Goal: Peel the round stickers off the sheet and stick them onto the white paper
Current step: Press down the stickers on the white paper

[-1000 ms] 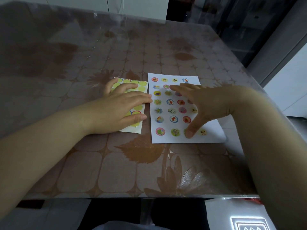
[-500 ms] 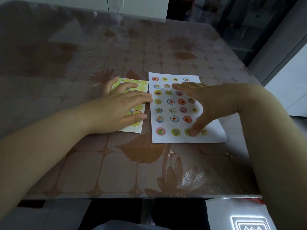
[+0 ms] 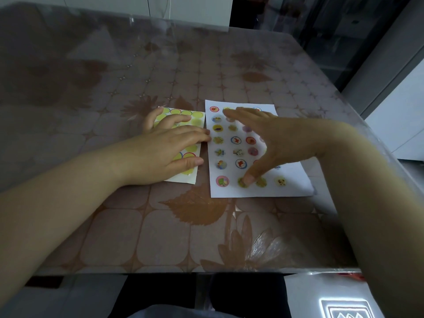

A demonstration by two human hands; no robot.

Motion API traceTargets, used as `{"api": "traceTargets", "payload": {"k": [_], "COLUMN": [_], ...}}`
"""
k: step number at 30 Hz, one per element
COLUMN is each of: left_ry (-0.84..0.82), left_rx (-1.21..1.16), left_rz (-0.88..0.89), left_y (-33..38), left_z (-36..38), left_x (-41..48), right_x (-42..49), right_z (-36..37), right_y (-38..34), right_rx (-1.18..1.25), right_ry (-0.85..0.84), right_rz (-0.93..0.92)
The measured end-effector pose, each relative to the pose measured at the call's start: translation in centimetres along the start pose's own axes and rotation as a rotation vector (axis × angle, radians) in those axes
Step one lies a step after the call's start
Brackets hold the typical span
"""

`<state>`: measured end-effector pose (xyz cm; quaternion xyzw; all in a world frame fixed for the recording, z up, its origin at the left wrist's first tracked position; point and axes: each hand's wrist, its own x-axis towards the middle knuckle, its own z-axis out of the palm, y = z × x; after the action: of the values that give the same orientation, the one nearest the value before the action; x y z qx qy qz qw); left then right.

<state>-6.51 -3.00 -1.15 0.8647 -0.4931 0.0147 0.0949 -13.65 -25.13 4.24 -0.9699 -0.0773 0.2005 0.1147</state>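
The sticker sheet (image 3: 192, 177) lies left of centre, showing mostly yellow-green round patches. My left hand (image 3: 169, 150) rests flat on it with fingers spread, covering most of it. To its right lies the white paper (image 3: 296, 187), which carries several colourful round stickers in rows. My right hand (image 3: 270, 138) hovers open over the paper, fingers pointing left. Its thumb tip presses down on a yellowish sticker (image 3: 242, 182) in the bottom row. The hand hides several stickers on the paper's right side.
Both sheets lie on a brown table (image 3: 160, 237) with a leaf and flower pattern under a clear cover. The table's front edge runs near the bottom of the view and its right edge slants close to the paper. A dark doorway stands at the back right.
My right hand has shifted left across the paper, and its thumb has moved from the third bottom-row sticker to the second. My left hand stays flat on the sticker sheet.
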Motion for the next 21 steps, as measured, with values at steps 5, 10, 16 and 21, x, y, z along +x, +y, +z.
{"api": "traceTargets", "payload": {"k": [5,10,16,21], "left_ry": [-0.007,0.005,0.011,0.014], "left_rx": [-0.006,-0.017,-0.027,-0.021], "left_rz": [0.002,0.004,0.008,0.008], "left_y": [0.0,-0.1,-0.1,0.0], "left_z": [0.1,0.1,0.3,0.2], "left_x": [0.1,0.0,0.0,0.0], "right_x": [0.5,-0.5,-0.4,0.9], "right_z": [0.3,-1.2,-1.2,-0.1], "right_y": [0.4,2.5,5.0,4.4], "right_rx": [-0.058,-0.016,-0.264,-0.289], "right_ry": [-0.022,0.056,-0.045,-0.081], "right_rz": [-0.012,0.018,0.098,0.068]}}
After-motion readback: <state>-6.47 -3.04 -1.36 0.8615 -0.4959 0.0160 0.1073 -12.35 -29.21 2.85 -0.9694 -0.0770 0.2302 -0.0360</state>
